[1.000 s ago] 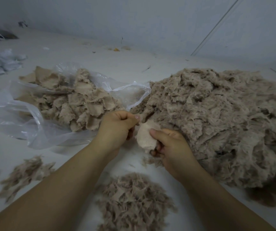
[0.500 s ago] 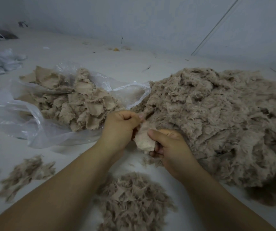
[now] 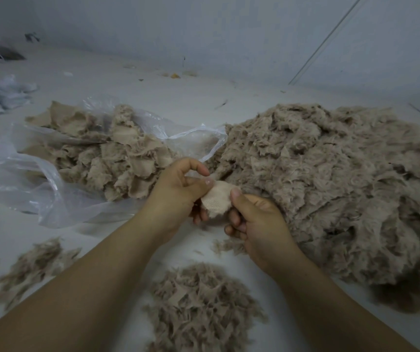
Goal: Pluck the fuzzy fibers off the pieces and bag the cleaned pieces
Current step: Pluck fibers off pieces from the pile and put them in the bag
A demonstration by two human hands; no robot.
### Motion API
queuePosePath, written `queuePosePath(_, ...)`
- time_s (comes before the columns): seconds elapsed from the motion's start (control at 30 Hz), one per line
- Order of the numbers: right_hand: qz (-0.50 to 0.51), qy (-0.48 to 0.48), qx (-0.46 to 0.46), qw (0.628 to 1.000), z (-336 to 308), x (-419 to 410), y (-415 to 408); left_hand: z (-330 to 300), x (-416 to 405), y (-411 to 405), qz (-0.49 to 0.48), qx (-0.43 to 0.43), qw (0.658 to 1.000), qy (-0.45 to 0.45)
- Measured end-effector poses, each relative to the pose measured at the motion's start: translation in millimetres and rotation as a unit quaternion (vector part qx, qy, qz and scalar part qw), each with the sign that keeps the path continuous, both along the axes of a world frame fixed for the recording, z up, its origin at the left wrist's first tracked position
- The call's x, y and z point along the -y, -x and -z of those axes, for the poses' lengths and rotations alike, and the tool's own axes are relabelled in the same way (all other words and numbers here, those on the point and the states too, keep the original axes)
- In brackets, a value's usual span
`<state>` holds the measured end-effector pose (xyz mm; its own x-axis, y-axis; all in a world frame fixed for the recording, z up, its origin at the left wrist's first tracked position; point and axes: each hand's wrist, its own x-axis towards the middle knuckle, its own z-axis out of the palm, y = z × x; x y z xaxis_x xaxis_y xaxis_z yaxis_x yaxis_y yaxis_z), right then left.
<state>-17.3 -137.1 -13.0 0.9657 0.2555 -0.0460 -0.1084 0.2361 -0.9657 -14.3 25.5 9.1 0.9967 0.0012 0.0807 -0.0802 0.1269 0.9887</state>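
Beige cloth, one small piece (image 3: 216, 200), sat pinched between the left hand (image 3: 178, 196) and the right hand (image 3: 257, 222), both closed on it, above the floor (image 3: 204, 102) between the plastic bag (image 3: 39, 179) and the big fuzzy pile (image 3: 330, 189). A hard tug might have ripped it. Loose fuzz could also have drifted into the bag.

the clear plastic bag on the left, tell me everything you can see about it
The clear plastic bag is thin, glossy and crumpled, lying slack on the white surface left of the hands. Its mouth gapes toward the big fuzzy heap, one handle loop draped against that heap's edge. Inside sits a mound of beige fabric pieces, smoother than the heap. Neither hand touches the bag; the left hand is just in front of it.
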Motion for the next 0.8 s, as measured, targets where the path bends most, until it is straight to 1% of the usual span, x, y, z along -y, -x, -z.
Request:
queuePosePath(0.13,0.014,0.004,-0.005,1.000,-2.6,-0.8,1.2,-4.5,-0.8,4.3,0.096,-0.064,0.993,0.005)
queuePosePath(0.2,0.025,0.000,-0.013,1.000,-3.0,-1.3,0.9,-6.0,-2.7,5.2,0.128,-0.082,0.988,-0.001)
queuePosePath(0.27,0.029,-0.001,-0.015,0.999,-2.7,-1.7,0.7,-7.7,-7.5,5.3,0.147,-0.090,0.985,-0.021)
queuePosePath(0.37,0.029,-0.004,-0.013,0.999,-1.3,-1.9,0.4,-10.1,-16.8,5.7,0.191,-0.103,0.973,-0.075)
queuePosePath(0.4,0.028,-0.003,-0.012,1.000,-0.8,-2.2,0.0,-11.0,-19.1,6.3,0.188,-0.103,0.972,-0.093)
queuePosePath(0.47,0.026,-0.010,-0.016,0.999,0.1,-2.5,-1.0,-12.3,-20.8,6.9,0.152,-0.083,0.979,-0.103)
queuePosePath(0.57,0.023,0.005,-0.004,1.000,1.3,-1.8,-2.0,-12.0,-13.8,8.5,0.079,-0.028,0.994,-0.072)
queuePosePath(0.63,0.021,0.017,0.002,1.000,1.4,-1.5,-1.4,-9.9,-3.2,10.6,0.032,0.033,0.994,-0.097)
queuePosePath(0.7,0.021,0.013,-0.001,1.000,1.2,-1.3,-1.0,-7.5,4.9,11.3,-0.031,0.124,0.980,-0.152)
queuePosePath(0.73,0.021,0.009,-0.004,1.000,0.6,-1.2,-0.8,-8.0,3.8,9.3,-0.081,0.166,0.965,-0.185)
queuePosePath(0.77,0.018,0.006,-0.008,1.000,0.1,-0.9,-0.6,-10.1,-0.4,6.8,-0.135,0.203,0.947,-0.208)
queuePosePath(0.8,0.016,0.001,-0.012,1.000,-0.6,-1.0,-0.4,-13.7,-9.2,3.4,-0.200,0.240,0.916,-0.253)
